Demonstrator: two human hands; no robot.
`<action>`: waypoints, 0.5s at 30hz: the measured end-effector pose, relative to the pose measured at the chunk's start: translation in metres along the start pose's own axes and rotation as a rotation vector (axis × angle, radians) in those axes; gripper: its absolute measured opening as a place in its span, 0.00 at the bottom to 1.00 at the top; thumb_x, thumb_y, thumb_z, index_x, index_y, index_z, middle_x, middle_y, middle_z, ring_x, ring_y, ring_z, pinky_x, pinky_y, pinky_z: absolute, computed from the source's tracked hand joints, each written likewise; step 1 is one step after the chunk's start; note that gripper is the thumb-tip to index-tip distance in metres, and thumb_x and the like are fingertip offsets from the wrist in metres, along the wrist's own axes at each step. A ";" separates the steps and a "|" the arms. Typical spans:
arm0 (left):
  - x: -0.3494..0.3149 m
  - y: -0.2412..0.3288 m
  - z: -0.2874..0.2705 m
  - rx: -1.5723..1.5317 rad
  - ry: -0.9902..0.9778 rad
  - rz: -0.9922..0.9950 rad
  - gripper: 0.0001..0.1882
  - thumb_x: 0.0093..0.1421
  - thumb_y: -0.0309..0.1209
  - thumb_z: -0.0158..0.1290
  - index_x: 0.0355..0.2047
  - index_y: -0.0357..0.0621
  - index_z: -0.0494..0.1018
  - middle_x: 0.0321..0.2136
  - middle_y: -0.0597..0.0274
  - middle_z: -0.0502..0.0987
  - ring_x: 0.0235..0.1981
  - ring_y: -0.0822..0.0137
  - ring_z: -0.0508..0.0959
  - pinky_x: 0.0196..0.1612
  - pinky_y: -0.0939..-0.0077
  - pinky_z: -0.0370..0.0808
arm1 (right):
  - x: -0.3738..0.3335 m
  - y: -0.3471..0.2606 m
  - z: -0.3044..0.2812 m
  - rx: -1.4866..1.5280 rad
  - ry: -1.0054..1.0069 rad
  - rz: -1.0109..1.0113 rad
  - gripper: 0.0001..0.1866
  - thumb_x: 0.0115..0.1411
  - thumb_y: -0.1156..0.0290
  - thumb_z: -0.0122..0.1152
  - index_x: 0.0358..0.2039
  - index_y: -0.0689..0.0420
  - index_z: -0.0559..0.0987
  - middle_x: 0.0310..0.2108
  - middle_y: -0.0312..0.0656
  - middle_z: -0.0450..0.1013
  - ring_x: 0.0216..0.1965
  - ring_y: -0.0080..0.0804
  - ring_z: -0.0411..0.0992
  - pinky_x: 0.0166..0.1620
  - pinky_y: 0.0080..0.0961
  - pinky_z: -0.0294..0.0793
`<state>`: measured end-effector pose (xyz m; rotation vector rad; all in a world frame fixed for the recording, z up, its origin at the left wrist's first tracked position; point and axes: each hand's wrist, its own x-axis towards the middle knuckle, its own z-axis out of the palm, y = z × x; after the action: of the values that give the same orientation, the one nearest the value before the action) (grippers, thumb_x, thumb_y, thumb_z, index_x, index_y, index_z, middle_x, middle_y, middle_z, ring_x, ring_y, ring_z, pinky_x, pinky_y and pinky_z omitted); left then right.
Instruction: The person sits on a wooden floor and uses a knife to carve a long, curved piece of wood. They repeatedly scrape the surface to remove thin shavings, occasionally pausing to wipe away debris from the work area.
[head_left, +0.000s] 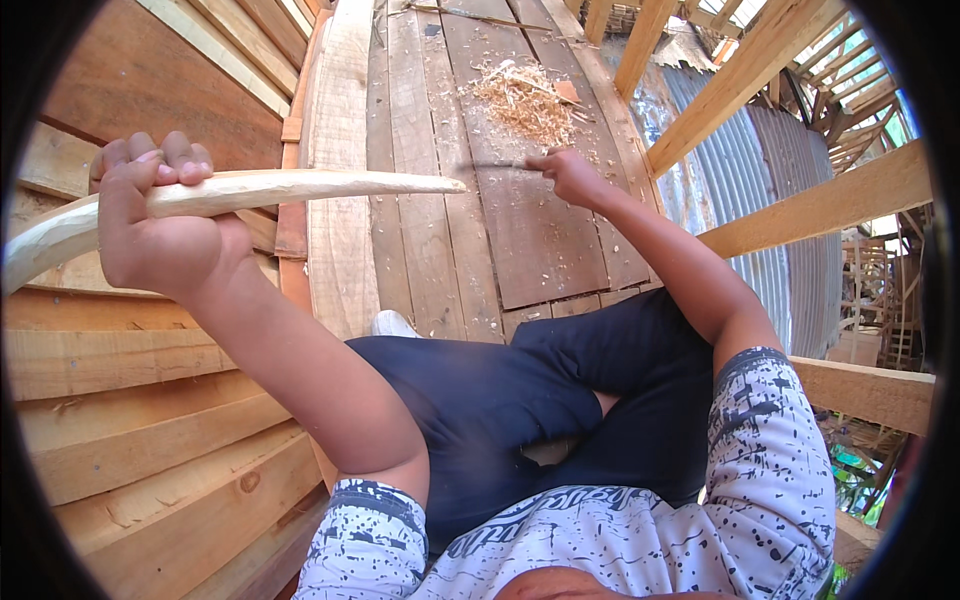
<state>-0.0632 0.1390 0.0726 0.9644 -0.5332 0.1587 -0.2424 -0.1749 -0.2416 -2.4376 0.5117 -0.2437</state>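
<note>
My left hand (165, 225) is wrapped round a curved, pale piece of carved wood (320, 185), its fingers closed over the thicker part. The wood's tapered end points to the right, and its other end runs out past the left edge of the picture. In my right hand (575, 178) is a thin dark blade, seemingly a knife (500, 164), pointing left. It is smeared by motion, and its handle is hidden in my fist. The blade's tip is close to the wood's tapered end; a small gap seems to lie between them.
A heap of curly wood shavings (520, 100) lies on the plank floor (430, 220) ahead. Plank walling (140, 365) rises close at left. Wooden rails (830, 200) and corrugated metal sheets (765, 140) stand at right. My legs in dark trousers (480, 400) are bent below.
</note>
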 end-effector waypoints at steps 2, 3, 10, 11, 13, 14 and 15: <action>0.001 0.003 -0.005 0.015 0.005 0.007 0.10 0.41 0.24 0.47 0.17 0.48 0.55 0.16 0.66 0.58 0.18 0.70 0.60 0.26 0.77 0.58 | 0.001 -0.034 -0.020 -0.046 -0.270 -0.024 0.27 0.49 0.87 0.52 0.49 0.50 0.82 0.35 0.48 0.77 0.35 0.42 0.75 0.42 0.33 0.74; 0.001 0.003 -0.005 0.010 0.005 0.005 0.10 0.41 0.24 0.46 0.17 0.48 0.55 0.16 0.66 0.57 0.18 0.70 0.60 0.26 0.77 0.57 | -0.002 -0.042 -0.028 -0.078 -0.398 -0.027 0.26 0.50 0.87 0.52 0.49 0.51 0.82 0.39 0.48 0.79 0.38 0.43 0.76 0.45 0.34 0.75; 0.002 0.002 0.001 0.016 0.022 0.014 0.11 0.40 0.24 0.46 0.15 0.49 0.54 0.15 0.65 0.57 0.17 0.70 0.59 0.26 0.77 0.57 | -0.018 -0.025 0.035 -0.002 -0.180 -0.148 0.23 0.53 0.85 0.52 0.47 0.51 0.82 0.33 0.50 0.76 0.35 0.46 0.75 0.39 0.33 0.73; 0.001 0.002 -0.001 0.021 0.021 0.015 0.11 0.40 0.24 0.46 0.15 0.49 0.54 0.15 0.65 0.57 0.17 0.70 0.59 0.26 0.77 0.57 | -0.017 -0.029 0.032 0.028 -0.180 -0.126 0.24 0.52 0.86 0.53 0.48 0.52 0.82 0.34 0.50 0.77 0.36 0.46 0.75 0.40 0.33 0.74; 0.001 0.003 -0.003 0.029 0.016 0.019 0.11 0.40 0.24 0.46 0.15 0.49 0.54 0.16 0.65 0.56 0.17 0.70 0.59 0.26 0.77 0.57 | -0.014 -0.047 0.013 0.085 -0.176 -0.086 0.25 0.51 0.86 0.53 0.49 0.53 0.81 0.36 0.52 0.78 0.39 0.46 0.76 0.43 0.33 0.74; 0.001 0.004 -0.002 0.030 0.011 0.020 0.11 0.41 0.24 0.46 0.15 0.49 0.54 0.16 0.65 0.56 0.17 0.70 0.59 0.26 0.77 0.57 | -0.017 -0.053 0.007 0.078 -0.317 -0.204 0.26 0.50 0.87 0.52 0.48 0.53 0.81 0.37 0.52 0.77 0.38 0.46 0.76 0.43 0.33 0.74; 0.001 0.005 -0.002 0.030 0.006 0.020 0.11 0.41 0.24 0.46 0.15 0.49 0.54 0.16 0.65 0.56 0.17 0.70 0.59 0.26 0.77 0.57 | -0.020 -0.059 0.010 0.106 -0.403 -0.249 0.26 0.50 0.88 0.52 0.48 0.53 0.82 0.38 0.52 0.77 0.38 0.45 0.76 0.43 0.34 0.74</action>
<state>-0.0638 0.1431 0.0761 0.9880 -0.5367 0.1884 -0.2402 -0.1180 -0.2145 -2.3578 0.0174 0.1171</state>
